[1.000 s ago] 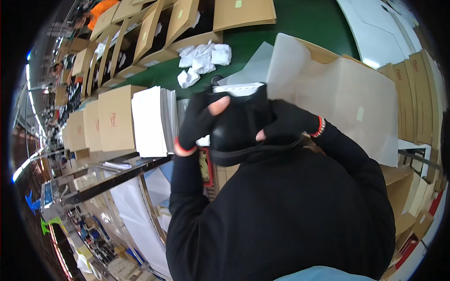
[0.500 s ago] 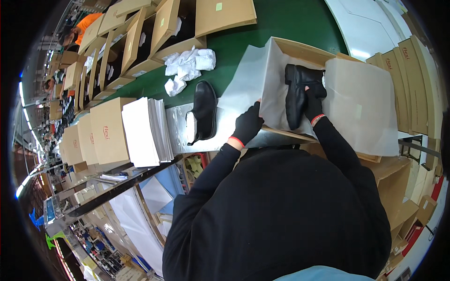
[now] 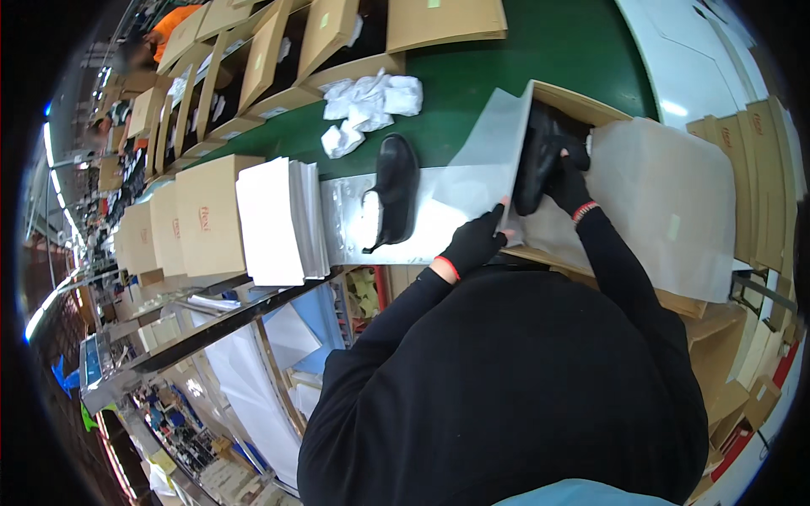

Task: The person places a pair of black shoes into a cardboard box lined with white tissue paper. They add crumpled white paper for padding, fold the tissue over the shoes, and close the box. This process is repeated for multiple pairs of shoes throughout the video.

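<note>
Left hand (image 3: 474, 243) pinching the near left edge of a brown cardboard box (image 3: 582, 103); right hand (image 3: 569, 180) gripping a smooth black boot (image 3: 531, 169) inside it. Translucent paper (image 3: 662, 198) drapes over the right side. The box's left wall separates this boot from a second boot (image 3: 398, 181), lying left. Beyond: crumpled white paper (image 3: 367, 103) on the green desk (image 3: 565, 42), then open boxes (image 3: 274, 66).
</note>
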Tool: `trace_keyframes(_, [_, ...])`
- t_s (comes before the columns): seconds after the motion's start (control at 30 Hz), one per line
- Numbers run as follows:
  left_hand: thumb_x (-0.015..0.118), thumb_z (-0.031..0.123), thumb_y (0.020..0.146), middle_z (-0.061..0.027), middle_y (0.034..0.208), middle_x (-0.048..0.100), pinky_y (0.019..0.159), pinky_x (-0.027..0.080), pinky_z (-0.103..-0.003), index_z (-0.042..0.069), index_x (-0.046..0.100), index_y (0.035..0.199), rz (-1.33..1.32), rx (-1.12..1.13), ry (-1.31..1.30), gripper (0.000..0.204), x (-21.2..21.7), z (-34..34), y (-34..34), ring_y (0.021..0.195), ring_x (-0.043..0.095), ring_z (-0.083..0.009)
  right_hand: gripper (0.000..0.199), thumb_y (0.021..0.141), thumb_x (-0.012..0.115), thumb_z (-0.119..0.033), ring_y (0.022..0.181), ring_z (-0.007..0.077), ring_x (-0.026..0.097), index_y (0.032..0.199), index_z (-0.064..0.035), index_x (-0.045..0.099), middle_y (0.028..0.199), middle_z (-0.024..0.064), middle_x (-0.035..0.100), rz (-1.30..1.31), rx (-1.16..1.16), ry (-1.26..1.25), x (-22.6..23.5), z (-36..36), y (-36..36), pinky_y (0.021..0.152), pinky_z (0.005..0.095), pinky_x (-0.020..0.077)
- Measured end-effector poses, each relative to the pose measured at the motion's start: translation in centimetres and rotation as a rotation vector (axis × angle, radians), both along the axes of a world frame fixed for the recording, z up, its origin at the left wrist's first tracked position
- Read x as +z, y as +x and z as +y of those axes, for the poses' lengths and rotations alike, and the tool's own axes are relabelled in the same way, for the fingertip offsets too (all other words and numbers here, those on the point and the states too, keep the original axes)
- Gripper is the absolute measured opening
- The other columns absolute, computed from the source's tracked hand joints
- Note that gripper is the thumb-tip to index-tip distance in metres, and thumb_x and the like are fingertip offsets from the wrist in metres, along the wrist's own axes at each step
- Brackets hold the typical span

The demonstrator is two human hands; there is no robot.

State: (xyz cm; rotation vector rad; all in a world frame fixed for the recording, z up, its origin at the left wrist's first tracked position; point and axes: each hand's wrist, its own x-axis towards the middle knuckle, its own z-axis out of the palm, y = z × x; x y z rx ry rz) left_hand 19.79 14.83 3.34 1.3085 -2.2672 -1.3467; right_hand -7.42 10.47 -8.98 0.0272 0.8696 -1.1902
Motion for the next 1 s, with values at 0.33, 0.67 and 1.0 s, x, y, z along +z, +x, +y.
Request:
trace_keyframes(0.33, [0.066, 0.016, 0.081, -0.0154, 0.094, 0.067, 0.074, 0.050, -0.039, 0.007, 0.059, 0.114, -0.149, 0.055, -0.390, 0.035, 1.7, -20.3, 9.6, 0.086, 0.066, -0.0295, 0.043, 0.088, 0.061, -0.037, 0.099, 0.0235, 0.060, 0.113, -0.0019, 0.061, 0.105, 0.0121, 0.064, 1.174, 0.849, -0.169, 6.5, 12.6, 3.6, 0.086, 0.0336, 0.0458])
trace_keyframes(0.67, [0.068, 0.029, 0.075, -0.0221, 0.111, 0.064, 0.081, 0.051, -0.045, 0.007, 0.053, 0.125, -0.444, -0.023, -0.681, 0.056, -10.8, -33.6, 9.0, 0.098, 0.064, -0.0358, 0.053, 0.083, 0.070, -0.036, 0.111, 0.0235, 0.058, 0.121, -0.0012, 0.057, 0.116, 0.0138, 0.063, 1.060, 0.613, -0.160, 15.5, 12.3, 8.1, 0.094, 0.0346, 0.0445])
trace_keyframes(1.0, [0.073, 0.011, 0.078, -0.0070, 0.103, 0.062, 0.085, 0.046, -0.029, 0.001, 0.046, 0.124, 0.407, -0.096, 0.625, 0.054, 9.5, -8.1, 1.3, 0.100, 0.058, -0.0142, 0.122, 0.066, 0.086, -0.030, 0.124, 0.0293, 0.047, 0.152, -0.0062, 0.003, 0.134, 0.0185, 0.048, 1.159, 0.289, -0.594, 18.3, 7.2, 10.0, 0.103, 0.0385, 0.0375])
